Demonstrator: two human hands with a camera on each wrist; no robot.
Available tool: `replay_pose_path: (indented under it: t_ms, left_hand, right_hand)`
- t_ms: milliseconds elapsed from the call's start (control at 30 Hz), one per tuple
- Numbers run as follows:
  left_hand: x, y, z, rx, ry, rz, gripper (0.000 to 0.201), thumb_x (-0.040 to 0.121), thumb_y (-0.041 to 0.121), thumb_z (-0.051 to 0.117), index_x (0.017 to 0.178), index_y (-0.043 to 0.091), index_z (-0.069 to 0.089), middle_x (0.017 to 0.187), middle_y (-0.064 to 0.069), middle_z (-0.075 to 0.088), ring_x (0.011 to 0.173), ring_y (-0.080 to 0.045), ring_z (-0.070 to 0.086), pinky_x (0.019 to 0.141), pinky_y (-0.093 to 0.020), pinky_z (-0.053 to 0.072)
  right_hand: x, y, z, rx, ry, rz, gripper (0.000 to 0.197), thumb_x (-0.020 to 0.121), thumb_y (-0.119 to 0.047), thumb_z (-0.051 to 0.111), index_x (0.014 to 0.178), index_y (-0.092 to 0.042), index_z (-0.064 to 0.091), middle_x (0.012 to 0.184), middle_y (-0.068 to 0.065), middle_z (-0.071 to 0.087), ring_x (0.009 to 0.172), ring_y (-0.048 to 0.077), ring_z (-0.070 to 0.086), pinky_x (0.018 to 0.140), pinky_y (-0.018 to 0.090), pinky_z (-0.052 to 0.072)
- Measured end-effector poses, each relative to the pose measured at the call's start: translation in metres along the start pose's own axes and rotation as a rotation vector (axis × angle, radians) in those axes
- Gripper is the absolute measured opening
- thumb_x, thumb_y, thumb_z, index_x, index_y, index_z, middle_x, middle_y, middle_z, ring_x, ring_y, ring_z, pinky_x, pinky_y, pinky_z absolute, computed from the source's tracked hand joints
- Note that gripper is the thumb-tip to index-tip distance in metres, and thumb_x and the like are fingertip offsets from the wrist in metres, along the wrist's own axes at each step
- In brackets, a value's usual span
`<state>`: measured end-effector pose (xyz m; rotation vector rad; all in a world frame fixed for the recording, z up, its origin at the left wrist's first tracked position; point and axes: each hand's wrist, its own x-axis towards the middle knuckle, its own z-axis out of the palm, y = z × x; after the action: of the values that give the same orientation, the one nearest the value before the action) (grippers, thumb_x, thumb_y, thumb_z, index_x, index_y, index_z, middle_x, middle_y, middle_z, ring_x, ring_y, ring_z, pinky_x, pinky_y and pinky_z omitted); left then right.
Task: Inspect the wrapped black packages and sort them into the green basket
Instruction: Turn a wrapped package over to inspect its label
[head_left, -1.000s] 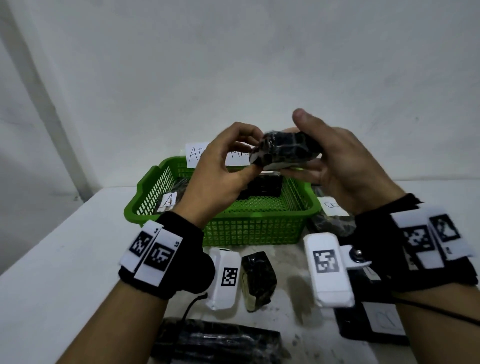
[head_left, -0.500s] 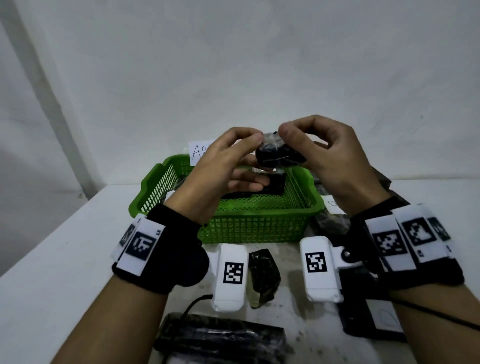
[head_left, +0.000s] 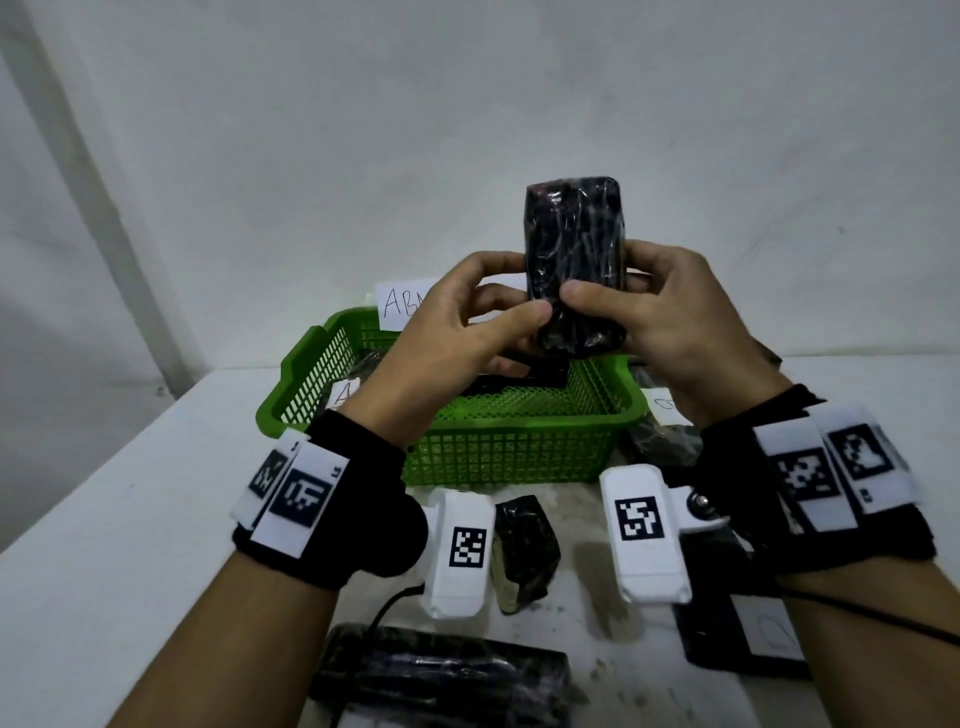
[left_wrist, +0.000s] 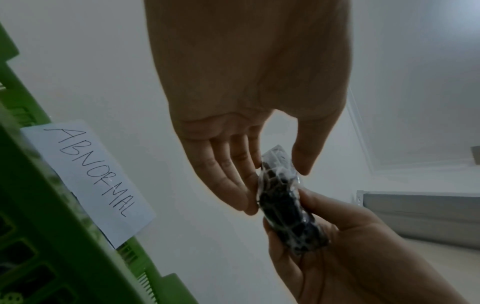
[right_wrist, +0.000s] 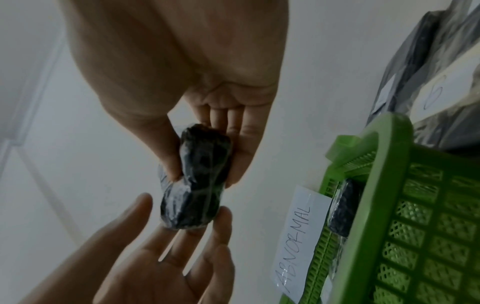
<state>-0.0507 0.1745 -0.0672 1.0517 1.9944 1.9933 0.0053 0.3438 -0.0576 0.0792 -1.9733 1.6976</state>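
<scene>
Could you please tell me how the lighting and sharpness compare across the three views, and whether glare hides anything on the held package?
Head view: evenly lit and fairly sharp; the wrapped package shows thin glints on its film, and wide-angle bending curves the wall seam. Left wrist view: dim, the left hand backlit against a pale wall, though the ABNORMAL label reads clearly. Right wrist view: equally dim and soft, the green basket edge blurred.

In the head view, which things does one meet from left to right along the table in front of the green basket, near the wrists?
left wrist band → left wrist camera → small black package → right wrist camera → right wrist band
</scene>
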Motion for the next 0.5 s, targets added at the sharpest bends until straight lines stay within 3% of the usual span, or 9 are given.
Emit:
replay_pose_path:
  t_ms: [167,233,300,400,500]
  left_hand:
    - [-0.001,-0.001,0.001,0.109,0.056,0.054,0.038,0.094,0.014,0.065,0.131,0.017,0.054,0.099,0.000,0.068,0.080,-0.016,0.068,0.054,-0.028,0.056]
    - [-0.002,0.001,0.002,0.165,0.076,0.125,0.037,0.094,0.011,0.065,0.129,0.020,0.054,0.108,-0.005,0.067,0.088,-0.021,0.070,0.056,-0.030,0.058]
    - [-0.001,0.000,0.001,0.198,0.099,0.180,0.037,0.093,0.007,0.066,0.124,0.022,0.054,0.111,-0.004,0.066,0.093,-0.017,0.070,0.060,-0.030,0.059]
    - [0.000,-0.006,-0.003,0.212,0.110,0.206,0.034,0.091,0.001,0.065,0.116,0.022,0.053,0.112,0.001,0.065,0.101,-0.012,0.068,0.063,-0.027,0.058]
    - [0.001,-0.012,-0.007,0.224,0.114,0.216,0.034,0.090,-0.003,0.064,0.113,0.019,0.052,0.111,0.002,0.063,0.104,-0.012,0.066,0.071,-0.033,0.062]
  right_hand:
    - [-0.002,0.000,-0.001,-0.006,-0.048,0.023,0.036,0.086,-0.011,0.076,0.120,-0.011,0.065,0.095,0.003,0.080,0.084,0.017,0.078,0.070,0.031,0.063]
    - [-0.003,-0.003,-0.001,-0.004,-0.032,-0.013,0.035,0.090,-0.018,0.073,0.123,-0.012,0.064,0.097,0.000,0.079,0.087,0.013,0.077,0.071,0.030,0.063]
    - [-0.004,-0.010,0.000,0.028,-0.036,-0.026,0.029,0.095,-0.033,0.064,0.121,-0.018,0.066,0.101,-0.005,0.078,0.091,0.007,0.075,0.067,0.026,0.061]
    - [-0.005,-0.018,-0.001,0.042,-0.080,0.029,0.037,0.098,-0.054,0.049,0.106,-0.027,0.073,0.103,-0.011,0.077,0.093,0.003,0.074,0.064,0.023,0.059]
    - [-0.004,-0.017,0.001,0.019,-0.099,0.019,0.032,0.100,-0.045,0.053,0.098,-0.021,0.073,0.099,-0.008,0.076,0.092,0.010,0.075,0.072,0.031,0.063]
